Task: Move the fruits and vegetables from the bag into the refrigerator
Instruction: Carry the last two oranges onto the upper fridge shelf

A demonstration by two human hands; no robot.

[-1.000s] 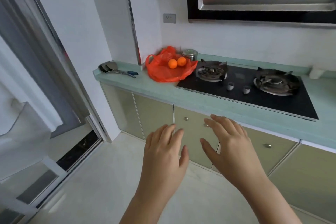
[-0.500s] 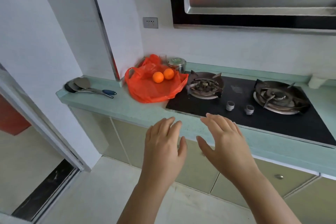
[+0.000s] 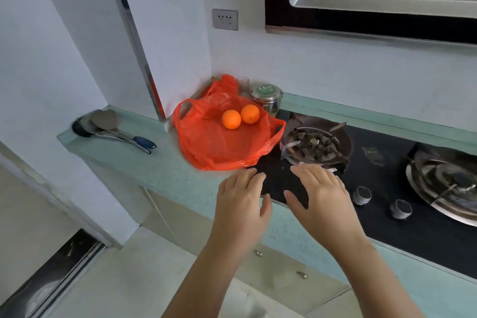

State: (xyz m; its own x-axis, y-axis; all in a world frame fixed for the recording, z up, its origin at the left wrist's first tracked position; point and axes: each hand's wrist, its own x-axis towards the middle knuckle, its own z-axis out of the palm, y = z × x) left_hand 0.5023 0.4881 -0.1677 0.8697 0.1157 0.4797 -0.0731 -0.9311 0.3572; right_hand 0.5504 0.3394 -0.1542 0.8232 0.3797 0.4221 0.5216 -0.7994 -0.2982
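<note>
I had come closer to the counter (image 3: 160, 173), and the fridge had slipped out of view. My left hand (image 3: 240, 204) and right hand (image 3: 322, 201) now hung over the counter's edge, both flat and wide, holding nothing. So the next grab looked near. Two round, smooth oranges (image 3: 231, 119) sat in the thin, crinkly red bag (image 3: 219, 147), just past my fingers, beside the shiny black stove (image 3: 413, 240).

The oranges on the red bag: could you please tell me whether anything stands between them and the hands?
Nothing visible does: the left hand and right hand hover open just short of the bag, whose oranges lie exposed.
</note>
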